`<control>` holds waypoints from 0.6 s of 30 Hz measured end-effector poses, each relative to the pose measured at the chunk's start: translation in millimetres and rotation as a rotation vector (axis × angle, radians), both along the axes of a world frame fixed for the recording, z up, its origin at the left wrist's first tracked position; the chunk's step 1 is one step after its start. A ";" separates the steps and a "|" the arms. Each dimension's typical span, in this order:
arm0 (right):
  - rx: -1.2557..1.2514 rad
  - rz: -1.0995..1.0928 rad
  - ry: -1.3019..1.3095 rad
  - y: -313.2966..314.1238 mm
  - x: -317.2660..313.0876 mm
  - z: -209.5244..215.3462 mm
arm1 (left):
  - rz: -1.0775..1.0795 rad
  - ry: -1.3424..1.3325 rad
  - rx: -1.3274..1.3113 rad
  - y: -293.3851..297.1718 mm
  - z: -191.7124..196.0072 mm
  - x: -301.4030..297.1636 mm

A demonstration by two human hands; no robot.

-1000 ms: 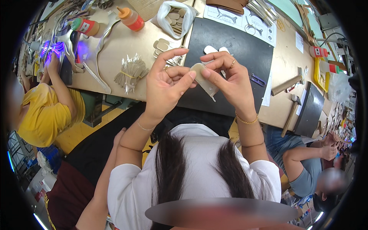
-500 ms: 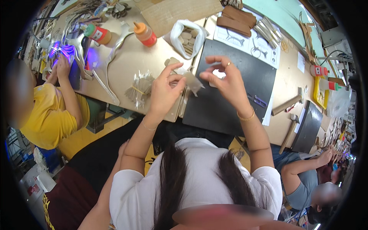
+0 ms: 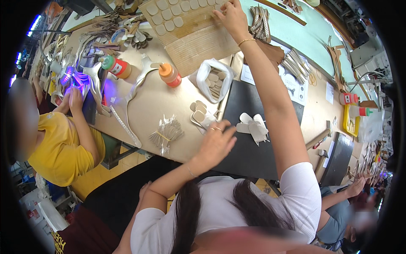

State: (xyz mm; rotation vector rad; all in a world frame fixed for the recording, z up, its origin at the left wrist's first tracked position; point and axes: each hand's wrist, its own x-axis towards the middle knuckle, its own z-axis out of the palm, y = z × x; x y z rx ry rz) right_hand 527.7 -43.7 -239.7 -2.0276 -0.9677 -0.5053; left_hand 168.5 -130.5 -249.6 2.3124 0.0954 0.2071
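Note:
My right hand (image 3: 233, 20) reaches far forward over a cardboard sheet (image 3: 203, 53). Its fingers curl at the end of a row of beige rounded pieces (image 3: 168, 25); whatever lies between the fingertips is hidden. Nearer to me, my left hand (image 3: 216, 144) hovers over the edge of a black mat (image 3: 243, 158), fingers loosely bent and apart, holding nothing. Just beyond it lies a small pile of beige rounded pieces (image 3: 200, 115), partly overlapping. White tabbed pieces (image 3: 254, 128) rest on the mat, to the right of that hand.
A white bag (image 3: 204, 82) of beige pieces stands behind the mat. Left are an orange-capped bottle (image 3: 170, 76), a green-capped bottle (image 3: 116, 67) and a banded bundle of thin strips (image 3: 166, 133). A hammer (image 3: 322, 154) lies right. Co-workers sit on both sides.
My right hand has gone from above the mat to the far cardboard. My left hand has let go of the beige pieces, now on the table, and drawn back. The view has shifted forward.

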 end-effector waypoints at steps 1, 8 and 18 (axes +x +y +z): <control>-0.021 -0.006 0.059 3.5 4.8 -0.2 | -0.023 0.001 -0.016 -6.9 -4.1 0.4; -0.126 -0.067 -0.029 15.2 15.9 -15.1 | -0.063 0.000 0.002 -31.1 -21.0 7.8; -0.168 -0.086 -0.067 20.7 14.1 -15.3 | 0.042 -0.041 -0.156 -32.9 -27.9 21.5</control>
